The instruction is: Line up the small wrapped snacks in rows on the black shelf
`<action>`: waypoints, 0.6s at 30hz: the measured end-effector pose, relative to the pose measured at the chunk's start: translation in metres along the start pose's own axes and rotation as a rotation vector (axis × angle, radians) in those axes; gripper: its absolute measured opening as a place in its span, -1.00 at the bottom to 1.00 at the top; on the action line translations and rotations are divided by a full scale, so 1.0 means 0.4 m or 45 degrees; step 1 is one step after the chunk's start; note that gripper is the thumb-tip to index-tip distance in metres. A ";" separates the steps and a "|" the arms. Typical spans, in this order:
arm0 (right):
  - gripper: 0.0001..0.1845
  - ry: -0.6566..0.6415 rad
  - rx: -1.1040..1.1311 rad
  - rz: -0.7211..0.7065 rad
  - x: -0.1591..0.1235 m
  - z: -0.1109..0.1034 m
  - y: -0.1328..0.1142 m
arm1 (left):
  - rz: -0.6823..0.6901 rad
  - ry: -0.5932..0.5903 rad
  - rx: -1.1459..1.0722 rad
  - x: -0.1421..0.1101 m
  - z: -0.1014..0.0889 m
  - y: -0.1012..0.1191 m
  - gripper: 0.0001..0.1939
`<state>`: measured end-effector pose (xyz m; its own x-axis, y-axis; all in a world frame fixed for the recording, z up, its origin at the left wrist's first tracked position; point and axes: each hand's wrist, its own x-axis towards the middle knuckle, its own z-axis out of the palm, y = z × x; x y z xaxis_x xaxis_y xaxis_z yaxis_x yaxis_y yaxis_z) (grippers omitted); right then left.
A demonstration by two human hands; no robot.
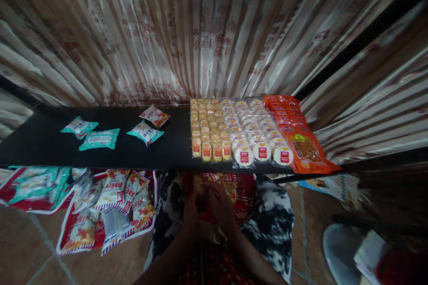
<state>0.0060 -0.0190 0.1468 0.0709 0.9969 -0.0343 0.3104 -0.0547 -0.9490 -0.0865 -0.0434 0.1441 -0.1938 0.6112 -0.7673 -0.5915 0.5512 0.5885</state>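
Observation:
Low in front of me, my left hand (pixel 191 207) is closed on a small brown snack packet (pixel 200 185). My right hand (pixel 220 202) meets it from the other side, fingers bent against the packet. The light is dim, and the packet's lower part is hidden by my fingers. Both hands are over a red plastic basket (pixel 247 202) between my knees, where more brownish snack packets (pixel 229 187) lie. Just beyond, on a black shelf (pixel 174 142), stand rows of yellow wrapped cakes (pixel 207 131), white round wrapped biscuits (pixel 256 131) and overlapping orange snack bags (pixel 297 133).
Teal packets (pixel 99 139) and a red-and-white packet (pixel 155 116) lie on the shelf's left part. Below stand a red basket of striped packets (pixel 110 200) and another of teal packets (pixel 36 184). A striped curtain (pixel 207 30) hangs behind; a grey stool (pixel 341 249) is at right.

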 end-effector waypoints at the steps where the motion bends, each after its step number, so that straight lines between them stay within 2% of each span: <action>1: -0.74 -0.003 0.004 0.000 0.001 0.000 -0.004 | 0.020 -0.006 -0.009 0.000 -0.001 -0.001 -0.68; 9: -0.77 -0.004 0.025 -0.052 0.007 0.002 -0.031 | 0.162 -0.084 -0.092 0.020 -0.016 -0.015 -0.62; 18: -0.76 -0.016 0.003 -0.102 0.004 0.007 -0.049 | 0.097 -0.172 -0.262 0.022 -0.013 -0.020 -0.68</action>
<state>-0.0025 -0.0162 0.1644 0.0340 0.9987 0.0378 0.3122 0.0253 -0.9497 -0.0876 -0.0453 0.1314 -0.1457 0.7248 -0.6734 -0.7284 0.3820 0.5687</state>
